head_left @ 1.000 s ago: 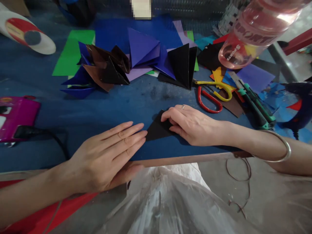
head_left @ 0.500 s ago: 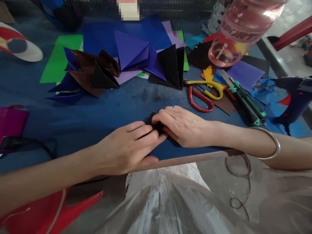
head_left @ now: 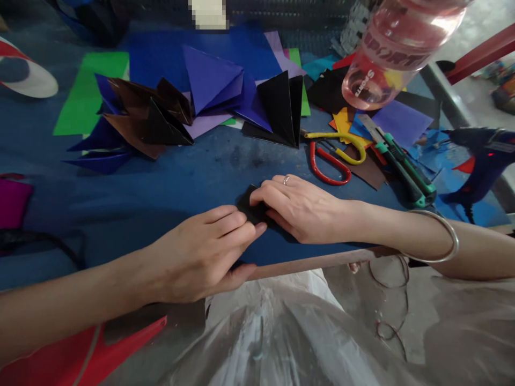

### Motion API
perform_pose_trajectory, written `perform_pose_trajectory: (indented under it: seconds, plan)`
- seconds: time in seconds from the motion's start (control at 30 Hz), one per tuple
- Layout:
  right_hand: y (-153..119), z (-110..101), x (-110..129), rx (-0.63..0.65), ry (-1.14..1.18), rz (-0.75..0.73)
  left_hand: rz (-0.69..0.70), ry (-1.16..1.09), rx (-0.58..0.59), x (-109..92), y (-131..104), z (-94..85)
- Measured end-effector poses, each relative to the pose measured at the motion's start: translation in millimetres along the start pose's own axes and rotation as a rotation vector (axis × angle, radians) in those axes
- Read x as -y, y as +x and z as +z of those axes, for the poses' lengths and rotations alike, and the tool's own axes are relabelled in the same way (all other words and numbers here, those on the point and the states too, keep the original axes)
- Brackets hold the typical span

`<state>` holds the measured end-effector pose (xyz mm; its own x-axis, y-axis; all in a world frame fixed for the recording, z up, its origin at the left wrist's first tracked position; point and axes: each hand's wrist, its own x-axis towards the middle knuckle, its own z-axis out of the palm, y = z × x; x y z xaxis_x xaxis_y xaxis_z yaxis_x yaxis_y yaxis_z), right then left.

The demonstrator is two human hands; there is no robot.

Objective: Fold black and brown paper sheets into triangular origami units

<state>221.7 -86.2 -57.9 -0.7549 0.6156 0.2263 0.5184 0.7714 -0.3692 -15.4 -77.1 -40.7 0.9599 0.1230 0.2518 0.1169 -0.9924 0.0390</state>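
A small piece of black paper (head_left: 246,203), apparently folded, lies on the blue tabletop (head_left: 193,185) near its front edge. My right hand (head_left: 303,209), with a ring on one finger, curls its fingers over the paper's right part and grips it against the table. Under those fingers the rest of the paper is hidden. My left hand (head_left: 213,246) rests at the paper's lower left side, fingers stretched out and side by side, fingertips touching it. The left thumb lies apart, close to the table edge.
Folded brown paper (head_left: 132,126) and black folded paper (head_left: 281,110) stand farther back. Scissors (head_left: 330,166), green cutters (head_left: 402,166), a glue gun (head_left: 478,166) and a pink bottle (head_left: 386,64) are on the right. A tape roll (head_left: 38,83) lies at left.
My left hand has drawn back slightly to the left and down, uncovering more of the black paper. My right hand stays in place on it. The view has shifted slightly.
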Motion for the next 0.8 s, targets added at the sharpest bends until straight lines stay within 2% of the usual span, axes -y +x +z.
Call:
perform_pose_trajectory:
  seconds: [0.2, 0.4, 0.53, 0.63, 0.8]
  plan:
    - [-1, -1, 1, 0.008, -0.005, 0.011, -0.022, 0.012, -0.047, -1, -14, -4.5]
    - [-1, -2, 0, 0.022, -0.013, 0.016, -0.090, -0.004, 0.021, -8, -34, -7.7]
    - [-2, 1, -2, -0.033, 0.038, 0.014, -0.150, -0.047, 0.038, -8, -42, -19.1]
    - [-5, 2, -2, -0.119, 0.085, 0.013, -0.198, -0.168, 0.035, 1, -34, -32.4]
    - [-6, 0, 3, -0.191, -0.037, 0.222, -0.482, -0.117, -0.165, 27, 9, -45.7]
